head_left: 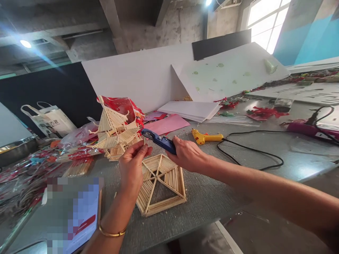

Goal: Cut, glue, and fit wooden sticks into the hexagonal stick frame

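Note:
My right hand (186,153) is wrapped round the handles of a blue cutting tool (160,141), its jaws pointing left. Close to those jaws, my left hand (134,158) pinches a short thin wooden stick (144,140) upright between thumb and fingers. Below both hands lies a hexagonal frame of wooden sticks (165,204), with spokes meeting at its centre and rows of sticks filling several sections; one front section is open. Behind my left hand stands a small tiered pagoda of the same sticks (111,121).
A yellow glue gun (208,137) with a black cable lies right of my right hand. A purple power strip (312,129) is farther right. White boards (188,110) and pink paper (166,124) lie behind. Wrapped bundles (79,165) and a partly blurred tablet (82,215) are at left.

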`<state>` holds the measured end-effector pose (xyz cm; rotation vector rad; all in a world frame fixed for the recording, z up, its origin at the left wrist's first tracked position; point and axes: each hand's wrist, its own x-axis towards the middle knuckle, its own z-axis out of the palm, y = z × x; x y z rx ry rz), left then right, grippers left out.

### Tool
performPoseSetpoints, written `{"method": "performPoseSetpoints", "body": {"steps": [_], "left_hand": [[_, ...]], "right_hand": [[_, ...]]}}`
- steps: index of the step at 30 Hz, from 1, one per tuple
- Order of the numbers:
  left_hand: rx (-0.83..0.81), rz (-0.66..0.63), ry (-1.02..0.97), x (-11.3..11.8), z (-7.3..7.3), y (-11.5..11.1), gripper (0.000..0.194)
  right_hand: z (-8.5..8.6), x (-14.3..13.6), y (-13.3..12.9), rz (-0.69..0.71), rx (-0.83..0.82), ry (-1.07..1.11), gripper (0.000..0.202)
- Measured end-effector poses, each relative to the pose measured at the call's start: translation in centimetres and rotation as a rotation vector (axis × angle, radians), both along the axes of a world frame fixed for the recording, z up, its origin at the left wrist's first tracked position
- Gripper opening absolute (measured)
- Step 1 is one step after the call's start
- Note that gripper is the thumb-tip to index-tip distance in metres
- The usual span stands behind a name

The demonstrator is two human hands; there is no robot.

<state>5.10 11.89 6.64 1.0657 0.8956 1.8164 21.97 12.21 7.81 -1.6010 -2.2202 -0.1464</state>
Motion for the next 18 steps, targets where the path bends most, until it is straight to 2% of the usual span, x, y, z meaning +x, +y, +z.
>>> {"method": "performPoseSetpoints", "body": {"steps": [8,13,18], "left_hand": [[0.035,-0.011,0.007,-0.1,0.2,0.0,0.018],[0.037,-0.055,0.025,-0.3,0.6,-0.1,0.018],[0.062,0.028,0.254,-1.7,0.3,0.4,0.021]], "right_hand": [[0.2,0.1,0.3,-0.039,0.026,-0.035,0.035],[0.6,0.7,1.4,-0.034,-0.165,0.129,0.037],[-0.1,1.1,4.8,-0.064,-0.159,-0.091,0.047]]}}
